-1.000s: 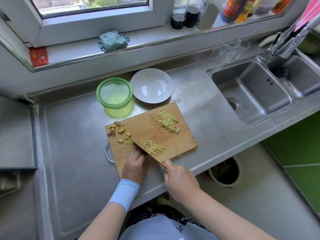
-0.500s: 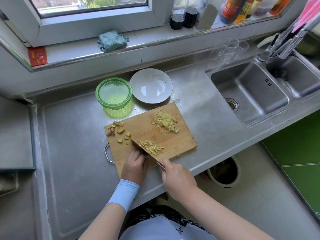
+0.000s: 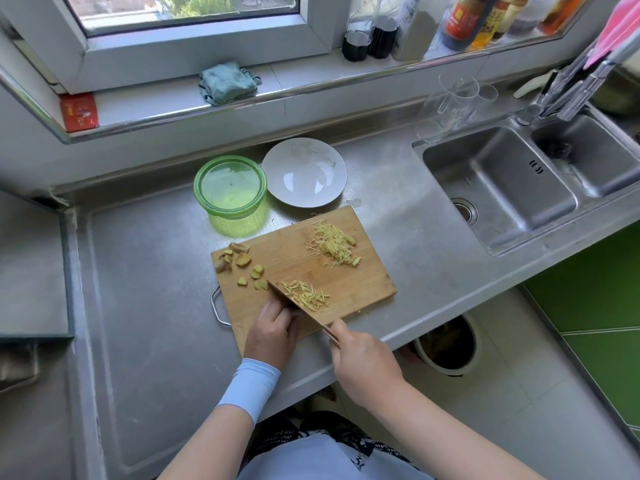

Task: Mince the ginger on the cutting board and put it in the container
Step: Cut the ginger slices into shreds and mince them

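My right hand (image 3: pixel 363 362) is wrapped round the handle of the knife (image 3: pixel 298 306), whose edge is down on the cutting board (image 3: pixel 363 282). A small heap of ginger slivers (image 3: pixel 304 294) lies just beside the blade. The left hand (image 3: pixel 273 334) crowds the blade's other flat with its fingers (image 3: pixel 274 310) curled down, and I cannot tell what they pin, if anything (knuckles hide it). That closeness worries me, because a slip on a slick piece could bring the edge onto a fingertip. The board sits near the front edge of the table (image 3: pixel 156 271), so brisk chopping might flick slivers to the floor. The bigger pile (image 3: pixel 334 244) and the uncut chunks (image 3: pixel 242 261) lie apart from the green container (image 3: pixel 196 185), which invites spills in transfer.
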A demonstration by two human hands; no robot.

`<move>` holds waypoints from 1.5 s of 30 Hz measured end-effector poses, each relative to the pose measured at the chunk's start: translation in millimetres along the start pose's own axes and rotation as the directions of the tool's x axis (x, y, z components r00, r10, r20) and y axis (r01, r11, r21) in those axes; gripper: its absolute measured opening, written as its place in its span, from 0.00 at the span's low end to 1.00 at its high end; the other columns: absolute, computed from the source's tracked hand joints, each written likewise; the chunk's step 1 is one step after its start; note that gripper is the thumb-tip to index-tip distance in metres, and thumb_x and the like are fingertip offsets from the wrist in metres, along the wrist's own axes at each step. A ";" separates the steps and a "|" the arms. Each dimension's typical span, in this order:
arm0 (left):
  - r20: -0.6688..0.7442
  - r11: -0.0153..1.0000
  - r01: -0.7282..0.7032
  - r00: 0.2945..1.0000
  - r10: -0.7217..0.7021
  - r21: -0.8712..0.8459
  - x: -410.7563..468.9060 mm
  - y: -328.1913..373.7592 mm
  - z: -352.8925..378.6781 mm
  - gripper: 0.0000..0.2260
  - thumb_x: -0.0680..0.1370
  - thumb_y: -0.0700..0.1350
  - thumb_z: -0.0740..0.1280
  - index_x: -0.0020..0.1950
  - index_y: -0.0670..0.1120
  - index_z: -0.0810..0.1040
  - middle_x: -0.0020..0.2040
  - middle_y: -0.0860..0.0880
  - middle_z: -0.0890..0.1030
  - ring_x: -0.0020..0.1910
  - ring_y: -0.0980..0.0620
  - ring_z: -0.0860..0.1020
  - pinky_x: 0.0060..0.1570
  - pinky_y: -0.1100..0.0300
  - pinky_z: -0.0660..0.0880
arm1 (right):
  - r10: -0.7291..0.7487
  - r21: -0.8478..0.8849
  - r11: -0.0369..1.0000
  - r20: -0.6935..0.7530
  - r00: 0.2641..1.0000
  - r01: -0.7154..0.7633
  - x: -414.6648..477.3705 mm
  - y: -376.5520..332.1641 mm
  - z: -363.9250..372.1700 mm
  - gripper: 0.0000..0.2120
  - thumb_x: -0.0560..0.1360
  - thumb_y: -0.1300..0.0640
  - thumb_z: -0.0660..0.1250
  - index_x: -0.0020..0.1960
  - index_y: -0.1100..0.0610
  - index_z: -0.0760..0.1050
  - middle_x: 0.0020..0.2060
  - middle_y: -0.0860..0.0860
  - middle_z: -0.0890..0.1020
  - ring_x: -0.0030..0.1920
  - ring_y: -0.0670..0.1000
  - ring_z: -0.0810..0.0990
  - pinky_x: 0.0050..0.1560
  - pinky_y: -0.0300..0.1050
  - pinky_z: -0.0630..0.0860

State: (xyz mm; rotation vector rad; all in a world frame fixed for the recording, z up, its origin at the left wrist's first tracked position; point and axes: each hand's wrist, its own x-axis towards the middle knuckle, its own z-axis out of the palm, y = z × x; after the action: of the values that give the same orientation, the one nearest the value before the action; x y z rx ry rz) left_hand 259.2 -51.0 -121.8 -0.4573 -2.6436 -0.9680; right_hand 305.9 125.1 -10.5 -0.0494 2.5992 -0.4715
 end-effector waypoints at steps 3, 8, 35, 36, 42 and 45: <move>0.038 1.000 -0.004 0.999 0.004 -0.004 -0.7 -2.5 -0.9 0.09 0.78 0.42 0.64 0.44 0.39 0.82 0.43 0.42 0.79 0.43 0.41 0.77 0.40 0.50 0.76 | -0.011 0.017 1.000 -0.006 1.000 0.011 -0.1 -1.1 -1.2 0.03 0.83 0.53 0.54 0.51 0.50 0.61 0.33 0.51 0.74 0.34 0.57 0.76 0.35 0.52 0.73; 0.039 1.000 -0.003 0.999 0.004 -0.011 -0.3 -3.3 -1.4 0.10 0.79 0.41 0.63 0.45 0.38 0.82 0.44 0.42 0.79 0.44 0.41 0.76 0.40 0.51 0.76 | -0.003 0.000 1.000 -0.021 1.000 0.003 -19.2 6.3 -1.2 0.07 0.84 0.51 0.53 0.48 0.51 0.60 0.32 0.50 0.73 0.32 0.56 0.73 0.31 0.51 0.68; 0.064 1.000 0.001 0.998 -0.003 0.020 2.5 -2.9 -6.0 0.09 0.77 0.42 0.63 0.44 0.39 0.81 0.45 0.42 0.80 0.45 0.41 0.77 0.39 0.52 0.77 | -0.011 -0.014 1.000 0.004 1.000 0.011 1.3 -3.3 0.8 0.02 0.83 0.53 0.54 0.54 0.51 0.62 0.34 0.51 0.75 0.35 0.58 0.74 0.33 0.50 0.70; 0.066 1.000 0.005 0.998 -0.007 0.027 2.8 -3.4 -6.1 0.10 0.77 0.43 0.63 0.44 0.40 0.81 0.45 0.42 0.80 0.44 0.41 0.77 0.39 0.51 0.78 | -0.013 -0.011 1.000 -0.001 1.000 0.013 2.6 -4.1 -0.4 0.03 0.83 0.54 0.55 0.56 0.52 0.63 0.35 0.52 0.75 0.36 0.58 0.75 0.34 0.50 0.70; 0.076 1.000 -0.002 0.997 0.000 0.018 3.5 -4.0 -8.9 0.13 0.80 0.44 0.61 0.44 0.39 0.82 0.44 0.42 0.80 0.44 0.41 0.77 0.39 0.50 0.78 | -0.009 -0.018 1.000 0.003 1.000 0.009 -20.1 6.6 -0.1 0.05 0.84 0.51 0.53 0.49 0.50 0.59 0.32 0.48 0.71 0.33 0.55 0.72 0.32 0.48 0.65; 0.081 1.000 0.001 0.997 -0.003 0.023 2.4 -5.5 -7.4 0.14 0.81 0.44 0.60 0.44 0.38 0.81 0.44 0.42 0.79 0.43 0.41 0.76 0.39 0.49 0.77 | 0.012 -0.036 0.999 0.010 1.000 -0.012 -26.8 11.3 2.7 0.06 0.84 0.51 0.53 0.49 0.50 0.59 0.30 0.47 0.68 0.32 0.55 0.70 0.31 0.47 0.64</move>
State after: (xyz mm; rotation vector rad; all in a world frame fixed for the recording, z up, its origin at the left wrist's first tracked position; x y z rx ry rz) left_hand 256.0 -59.5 -118.6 -0.4987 -2.7246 -0.9383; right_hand 331.2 138.1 -4.0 -0.0486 2.5965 -0.4186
